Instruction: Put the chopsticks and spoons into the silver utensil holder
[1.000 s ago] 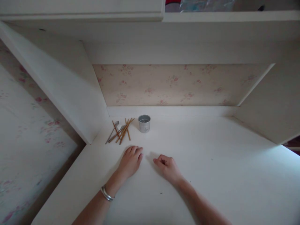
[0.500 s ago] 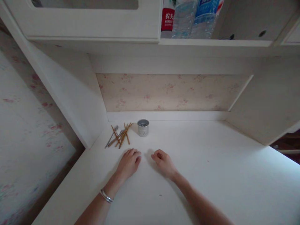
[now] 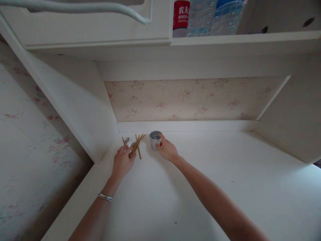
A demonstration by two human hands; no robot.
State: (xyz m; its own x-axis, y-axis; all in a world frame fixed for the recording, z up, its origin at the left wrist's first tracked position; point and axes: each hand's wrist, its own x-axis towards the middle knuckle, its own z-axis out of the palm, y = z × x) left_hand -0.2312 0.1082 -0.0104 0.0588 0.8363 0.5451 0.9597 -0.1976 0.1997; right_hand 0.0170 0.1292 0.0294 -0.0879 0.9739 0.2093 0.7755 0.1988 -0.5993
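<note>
A small grey metal utensil holder (image 3: 153,144) with holes in it stands upright near the back of the white desk. My right hand (image 3: 168,150) grips its right side, thumb at the front and fingers at the rim. To the left lies a loose pile of brown chopsticks (image 3: 137,144) with metal spoons (image 3: 127,140) among them. My left hand (image 3: 123,163), with a silver bracelet (image 3: 105,196) at the wrist, is closed over the near ends of the chopsticks. Its fingers partly hide the pile and the spoon handles.
The white desk (image 3: 200,187) runs back to a flowered wall panel (image 3: 185,100). A white side panel (image 3: 82,100) rises at the left. Overhead, a cupboard door with a white handle (image 3: 100,8) and a shelf with plastic bottles (image 3: 200,20) hang low.
Both hands have moved forward from resting on the desk. My left hand has reached the chopstick pile and closed on it; my right has taken hold of the utensil holder. The view has shifted slightly.
</note>
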